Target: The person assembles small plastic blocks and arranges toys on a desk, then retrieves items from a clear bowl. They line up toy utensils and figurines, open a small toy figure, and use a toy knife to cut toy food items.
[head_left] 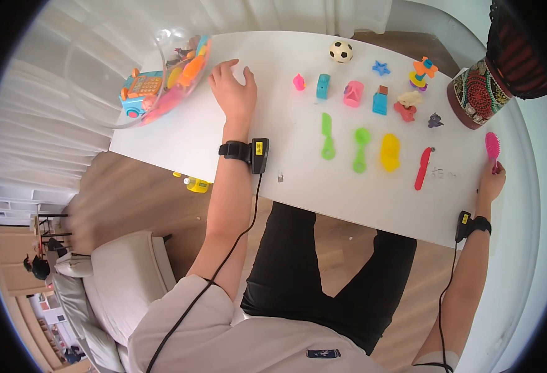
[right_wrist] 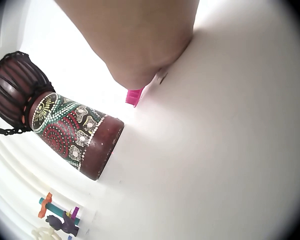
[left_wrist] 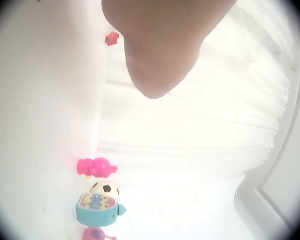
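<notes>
At the table's right end, the right hand [head_left: 491,181] holds a pink hairbrush [head_left: 492,146] by its handle, bristle end away from the body. In the right wrist view the hand [right_wrist: 140,45] hides most of the brush [right_wrist: 134,96]. The left hand [head_left: 233,93] is over the table's left part, fingers spread and slightly bent, holding nothing, beside a clear container [head_left: 189,93] of toys. Only part of the left hand [left_wrist: 160,55] shows in the left wrist view, its fingers hidden.
Toys stand in rows mid-table: a football [head_left: 341,52], blue star [head_left: 381,68], pink cup-like toy [head_left: 353,94], green pieces [head_left: 360,150], yellow piece [head_left: 390,153] and red knife [head_left: 422,168]. A patterned drum [head_left: 480,94] stands at the back right. A toy phone [head_left: 142,90] is at the left.
</notes>
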The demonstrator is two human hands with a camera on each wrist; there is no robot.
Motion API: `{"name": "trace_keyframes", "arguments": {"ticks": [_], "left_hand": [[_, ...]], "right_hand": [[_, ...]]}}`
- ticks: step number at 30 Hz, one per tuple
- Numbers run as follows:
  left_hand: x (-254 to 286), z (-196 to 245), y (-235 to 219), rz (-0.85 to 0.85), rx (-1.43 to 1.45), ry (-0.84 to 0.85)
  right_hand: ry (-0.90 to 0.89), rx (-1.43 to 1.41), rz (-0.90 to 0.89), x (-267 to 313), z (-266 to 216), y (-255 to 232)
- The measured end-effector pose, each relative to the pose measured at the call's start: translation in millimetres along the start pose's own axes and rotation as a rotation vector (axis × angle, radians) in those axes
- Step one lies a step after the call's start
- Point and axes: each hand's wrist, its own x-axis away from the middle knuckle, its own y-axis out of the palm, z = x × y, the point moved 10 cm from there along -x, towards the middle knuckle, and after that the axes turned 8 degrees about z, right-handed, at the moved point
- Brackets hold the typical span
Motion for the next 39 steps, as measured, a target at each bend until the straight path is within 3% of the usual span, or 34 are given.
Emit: {"name": "trace_keyframes", "arguments": {"ticks": [3, 6, 8, 9, 11, 14, 18, 21, 24, 26, 27, 28, 30, 31, 33, 34, 36, 38, 39], "left_hand": [[8, -9, 11, 0.036, -0.191, 0.100], [7, -45, 32, 0.049, -0.345, 0.123], [-1, -82, 55, -0.186, -0.190, -0.035], [-5, -81, 47, -0.168, -0.216, -0.035], [-4, -59, 49, -0.293, -0.209, 0.042], [-6, -11, 19, -0.267, -0.042, 0.052], [-51, 65, -110, 0.064, 0.151, 0.188], [-94, 42, -167, 0.154, 0.075, 0.052], [-144, -10, -165, 0.067, 0.002, 0.054], [-156, -42, -152, 0.060, -0.332, 0.227], [-164, -72, -141, -0.022, -0.323, 0.180], [-170, -72, -143, -0.020, -0.321, 0.175], [-161, -117, -121, -0.425, -0.216, -0.234], [-162, -113, -130, -0.426, -0.224, -0.242], [-126, -93, -107, -0.941, -0.280, -0.147], [-127, -94, -103, -0.939, -0.279, -0.149], [-119, -87, -83, -1.118, -0.393, 0.069], [-126, -130, -56, -1.206, -0.327, -0.124], [-131, -130, -50, -1.227, -0.439, -0.048]], "right_hand": [[0.002, -0.015, 0.047, 3, -5, -5], [-0.030, -0.035, 0.036, -6, 15, 11], [-0.029, -0.064, 0.001, -10, 24, 21], [-0.035, -0.092, -0.012, -7, 18, 22], [-0.006, -0.081, -0.020, -5, 17, 19], [-0.023, -0.041, -0.005, -8, 17, 21], [-0.001, -0.069, -0.016, -5, 19, 20], [0.011, -0.066, -0.046, -4, 16, 25], [-0.039, -0.076, 0.006, -9, 21, 27], [-0.003, -0.067, -0.036, -8, 18, 26], [-0.010, -0.069, -0.031, -8, 11, 21], [0.009, -0.067, -0.051, -5, 8, 18], [0.017, -0.062, -0.086, -1, 2, 17], [0.006, -0.048, -0.069, -1, 3, 15], [-0.012, -0.038, -0.054, -7, 10, 22], [-0.019, -0.031, -0.049, -9, 13, 24], [-0.033, -0.025, -0.044, -10, 18, 26], [-0.040, 0.021, -0.010, -9, 10, 18], [-0.047, 0.019, -0.010, -9, 7, 16]]}}
